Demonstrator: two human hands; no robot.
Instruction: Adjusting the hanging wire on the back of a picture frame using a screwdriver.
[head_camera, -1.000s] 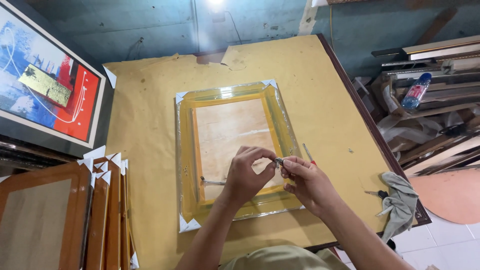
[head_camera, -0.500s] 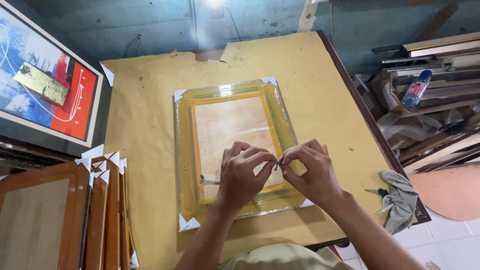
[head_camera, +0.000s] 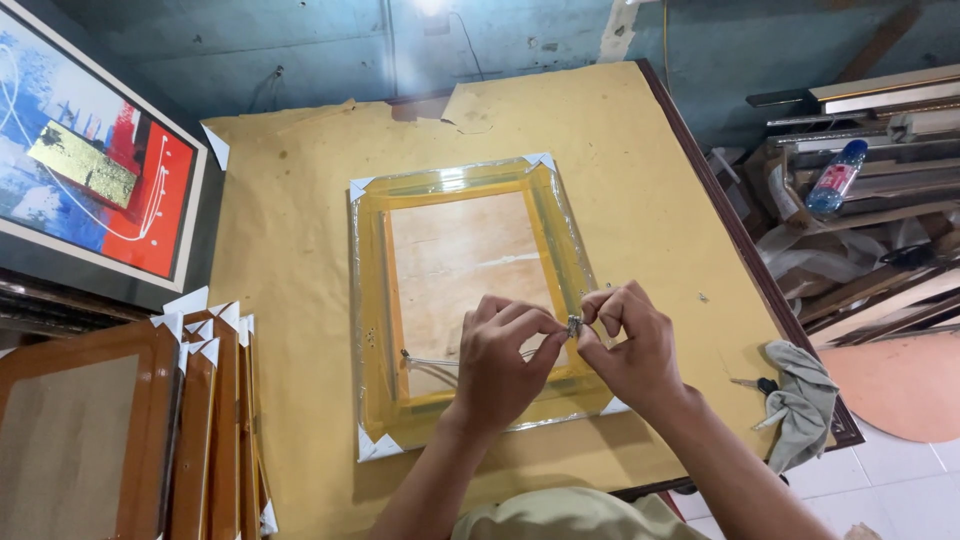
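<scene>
Both hands are meeting over the right rail of the plastic-wrapped yellow picture frame (head_camera: 462, 300), lying face-down mid-table (head_camera: 300, 200), long axis running near–far. Left hand (head_camera: 500, 360) and right hand (head_camera: 630, 345) are each pinching the same small metal hanger fitting (head_camera: 574, 324) between fingertips, grips clenched on it, touching the rail. A thin wire (head_camera: 440, 360) is trailing left from the fitting across the backing to the left rail. Right hand is sitting nearer the fitting's outer side; left is covering the inner side
</scene>
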